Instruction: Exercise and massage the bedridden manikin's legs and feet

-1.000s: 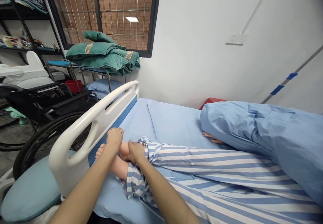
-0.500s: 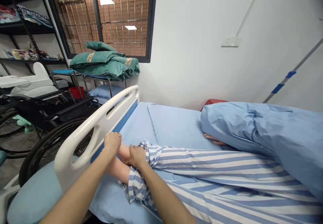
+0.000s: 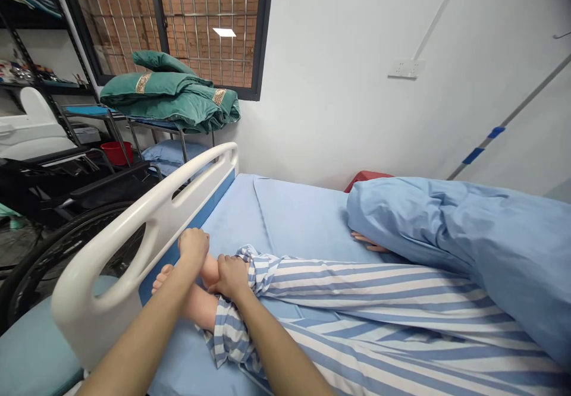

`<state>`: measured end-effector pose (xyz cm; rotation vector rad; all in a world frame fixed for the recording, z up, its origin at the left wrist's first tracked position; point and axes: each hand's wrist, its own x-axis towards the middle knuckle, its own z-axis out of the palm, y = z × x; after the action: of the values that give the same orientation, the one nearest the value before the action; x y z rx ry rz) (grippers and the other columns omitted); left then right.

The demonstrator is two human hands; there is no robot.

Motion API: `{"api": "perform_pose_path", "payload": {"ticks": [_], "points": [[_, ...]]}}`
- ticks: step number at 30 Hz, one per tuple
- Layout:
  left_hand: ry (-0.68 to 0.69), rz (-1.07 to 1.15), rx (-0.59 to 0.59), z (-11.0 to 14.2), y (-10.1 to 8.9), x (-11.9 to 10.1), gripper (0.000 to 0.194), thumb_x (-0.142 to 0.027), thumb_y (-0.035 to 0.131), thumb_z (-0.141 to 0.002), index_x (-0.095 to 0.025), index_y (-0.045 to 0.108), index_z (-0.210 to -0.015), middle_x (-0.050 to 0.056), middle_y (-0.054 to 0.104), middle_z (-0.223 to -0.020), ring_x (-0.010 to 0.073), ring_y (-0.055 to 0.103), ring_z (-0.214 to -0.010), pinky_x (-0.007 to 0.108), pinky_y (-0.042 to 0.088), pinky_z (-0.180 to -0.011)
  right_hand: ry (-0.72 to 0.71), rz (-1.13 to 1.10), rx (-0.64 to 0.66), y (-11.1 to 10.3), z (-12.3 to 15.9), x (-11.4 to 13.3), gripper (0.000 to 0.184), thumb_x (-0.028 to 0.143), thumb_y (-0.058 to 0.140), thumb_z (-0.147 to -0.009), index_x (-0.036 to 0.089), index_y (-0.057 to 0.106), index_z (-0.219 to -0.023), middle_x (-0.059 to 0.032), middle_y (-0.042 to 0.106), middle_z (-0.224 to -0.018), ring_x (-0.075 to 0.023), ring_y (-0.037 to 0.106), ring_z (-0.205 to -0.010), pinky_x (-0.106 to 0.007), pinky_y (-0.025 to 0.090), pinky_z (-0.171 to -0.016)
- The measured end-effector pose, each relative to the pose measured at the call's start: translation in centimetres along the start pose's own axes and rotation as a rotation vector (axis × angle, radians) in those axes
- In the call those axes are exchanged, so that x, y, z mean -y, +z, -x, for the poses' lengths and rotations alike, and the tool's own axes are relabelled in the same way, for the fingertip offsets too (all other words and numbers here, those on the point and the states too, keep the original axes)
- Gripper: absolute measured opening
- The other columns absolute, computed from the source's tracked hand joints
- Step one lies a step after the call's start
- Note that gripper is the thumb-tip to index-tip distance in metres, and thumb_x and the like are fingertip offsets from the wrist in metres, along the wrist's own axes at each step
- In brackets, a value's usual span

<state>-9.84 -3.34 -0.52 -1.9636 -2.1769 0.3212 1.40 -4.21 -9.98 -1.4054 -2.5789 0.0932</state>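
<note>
On the hospital bed [image 3: 294, 217], a person's legs [image 3: 379, 301] lie lengthwise with the feet [image 3: 187, 301] just inside the bed rail [image 3: 134, 235], the left hand [image 3: 194, 247] and right hand [image 3: 228, 277] on the feet, and a quilt [image 3: 468, 247] over the far end. Left of the rail: wheelchair [image 3: 75, 188], then a metal cart [image 3: 156, 125] bearing folded quilts [image 3: 165, 96] above a pillow [image 3: 173, 153], with a red basin [image 3: 116, 152] beside it and a shelf unit [image 3: 35, 39] further left. Behind the cart is a barred window [image 3: 200, 21]; right of it, a wall socket [image 3: 405, 69].
</note>
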Motion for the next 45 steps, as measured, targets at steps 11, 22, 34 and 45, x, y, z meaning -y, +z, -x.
{"api": "perform_pose_path", "payload": {"ticks": [11, 22, 34, 45], "points": [[-0.052, 0.067, -0.197, 2.6, 0.4, 0.0, 0.036, -0.004, 0.03, -0.08, -0.007, 0.065, -0.087, 0.019, 0.063, -0.086, 0.0248, 0.06, -0.083, 0.034, 0.044, -0.069, -0.033, 0.012, -0.01, -0.1, 0.4, 0.1, 0.061, 0.057, 0.071, -0.051, 0.016, 0.051, -0.091, -0.009, 0.062, -0.088, -0.0253, 0.059, -0.081, -0.034, 0.043, -0.07], [-0.122, 0.063, -0.136, 5.2, -0.6, 0.5, 0.034, -0.007, 0.032, -0.082, -0.009, 0.061, -0.101, 0.021, 0.061, -0.095, 0.0232, 0.061, -0.085, 0.03, 0.046, -0.066, 0.007, -0.01, 0.011, -1.1, 1.0, 0.5, 0.059, 0.054, 0.072, -0.053, 0.016, 0.052, -0.093, -0.0101, 0.063, -0.089, -0.0253, 0.06, -0.083, -0.033, 0.042, -0.071], [-0.021, 0.052, 0.002, 1.0, -0.9, 0.6, 0.035, -0.008, 0.034, -0.081, -0.013, 0.067, -0.093, 0.016, 0.066, -0.09, 0.0222, 0.062, -0.087, 0.034, 0.045, -0.074, -0.008, -0.033, -0.02, -0.3, 0.6, 0.0, 0.064, 0.057, 0.075, -0.047, 0.015, 0.052, -0.09, -0.0094, 0.062, -0.087, -0.0254, 0.059, -0.082, -0.035, 0.042, -0.073], [-0.054, 0.122, -0.007, 0.3, 0.1, 0.0, 0.035, -0.01, 0.033, -0.082, -0.013, 0.065, -0.096, 0.017, 0.065, -0.09, 0.0221, 0.061, -0.087, 0.032, 0.045, -0.072, -0.025, -0.009, -0.008, -0.1, 0.5, -0.1, 0.061, 0.059, 0.07, -0.054, 0.016, 0.05, -0.091, -0.0094, 0.061, -0.088, -0.0249, 0.057, -0.083, -0.035, 0.041, -0.074]]}}
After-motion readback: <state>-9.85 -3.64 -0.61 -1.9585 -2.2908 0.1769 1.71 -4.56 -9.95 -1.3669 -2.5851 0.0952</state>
